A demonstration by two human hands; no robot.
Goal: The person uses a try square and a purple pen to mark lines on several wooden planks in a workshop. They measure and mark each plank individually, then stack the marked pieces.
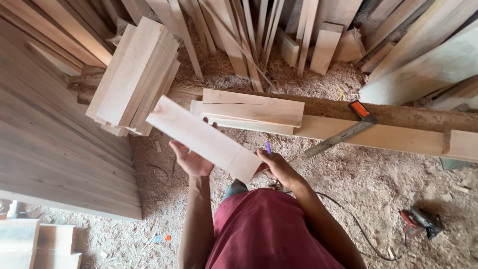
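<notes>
A short pale wooden board is held slanting in front of me, above the sawdust floor. My left hand supports it from beneath, palm up, near its middle. My right hand grips the board's near end and also holds a purple pen that sticks up between the fingers. Just beyond the board lie a few similar short boards stacked on a long beam.
A metal try square with an orange handle rests on the long beam. A stack of short planks leans at the left. A red power tool with a cable lies on the floor at right. Wide panels stand on the left.
</notes>
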